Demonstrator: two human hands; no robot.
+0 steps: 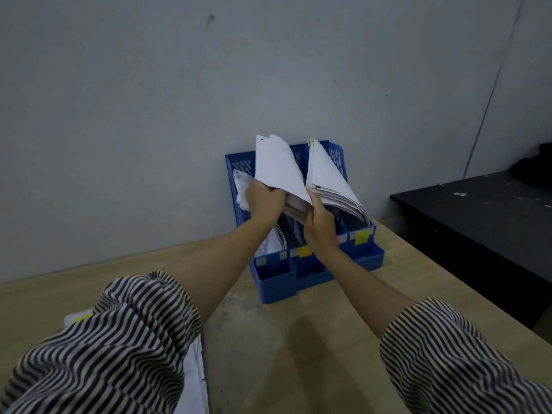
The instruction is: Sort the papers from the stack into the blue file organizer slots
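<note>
- You get no readable text, number or brand anywhere.
- Coloured tabs [362, 236] on the blue file organizer [316, 273] front: no writing you can make out.
- Papers [277, 165]: print too small to read.

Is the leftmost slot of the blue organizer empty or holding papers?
Holding papers: white sheets stand in the leftmost slot of the blue plastic file organizer, just left of the left hand.

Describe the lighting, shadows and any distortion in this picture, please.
Head view: dim, bluish, even light with no glare; soft arm shadows fall on the table; the wide lens bends the table's far edge and enlarges the striped sleeves; the hands and papers look slightly soft.
</note>
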